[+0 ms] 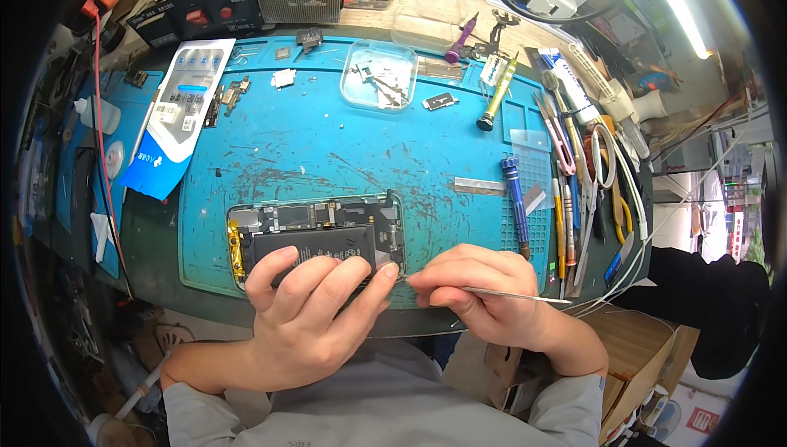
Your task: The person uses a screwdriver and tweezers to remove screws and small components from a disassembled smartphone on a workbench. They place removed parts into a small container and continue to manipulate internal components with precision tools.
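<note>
From my remote seat, the phone (316, 238) with its insides bare sat left of centre in the lower half of the frame, on the blue mat (410, 152). Its long axis ran from left to right, nearly level with the mat's near edge, and the yellow strip (238, 252) marked its left end.

What I judged to count most was the lower right corner of that phone, because both hands met there. The left hand (316, 320) was the nearer: it came up from the lower edge of the frame and covered part of the phone's long lower side, its fingers curled and spread, one fingertip by that corner. Whether it touched the phone or pinched something small, I could not tell.

The right hand (484, 271) lay just beyond the phone's right end, so from it the phone stood to the left and a little higher in the frame. I had its thumb and fingers closed on a thin metal tool (525, 295), whose visible end pointed right, tipping slightly downward in the frame. The working end, near the left fingertip, was too small to read.
</note>
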The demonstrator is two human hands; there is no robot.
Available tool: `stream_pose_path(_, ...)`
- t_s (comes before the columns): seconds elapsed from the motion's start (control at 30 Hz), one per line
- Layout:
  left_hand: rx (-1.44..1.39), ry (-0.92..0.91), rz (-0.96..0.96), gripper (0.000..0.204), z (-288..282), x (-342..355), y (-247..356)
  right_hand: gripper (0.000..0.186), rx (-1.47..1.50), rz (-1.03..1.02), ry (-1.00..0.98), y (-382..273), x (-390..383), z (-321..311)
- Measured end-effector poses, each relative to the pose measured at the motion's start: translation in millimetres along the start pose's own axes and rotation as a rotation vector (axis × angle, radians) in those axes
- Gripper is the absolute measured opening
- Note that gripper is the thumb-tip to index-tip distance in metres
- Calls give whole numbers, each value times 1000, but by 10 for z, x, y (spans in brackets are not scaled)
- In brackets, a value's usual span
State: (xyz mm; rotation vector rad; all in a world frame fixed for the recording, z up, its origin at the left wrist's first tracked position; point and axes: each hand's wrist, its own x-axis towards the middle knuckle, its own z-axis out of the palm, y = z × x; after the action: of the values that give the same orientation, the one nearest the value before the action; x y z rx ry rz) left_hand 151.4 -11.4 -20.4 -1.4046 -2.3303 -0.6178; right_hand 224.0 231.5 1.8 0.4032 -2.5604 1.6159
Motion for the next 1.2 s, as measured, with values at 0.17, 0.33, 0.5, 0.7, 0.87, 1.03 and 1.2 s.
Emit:
stream_pose_path(0.17,102,-36,87,36,-46,-6,-9,19,-5,20,8,-5,-11,14)
stream_pose_path(0.33,197,-30,130,39,-42,-14,3,23,55,27,32,16,-28,-24)
stream_pose_path(0.5,190,-16,133,40,-20,-33,8,36,-126,-140,114,38,-2,23)
stream_pose_path(0.7,193,48,136,39,24,-60,-2,46,-511,-383,73,14,48,98)
stream_pose_path(0.87,164,75,100,37,38,-60,9,41,-599,-396,122,47,14,168)
stream_pose_path(1.03,133,46,87,35,17,-60,9,40,-644,-388,113,45,-15,171)
stream_pose_path(1.2,164,42,115,35,1,-55,0,40,-661,-389,119,19,-5,183)
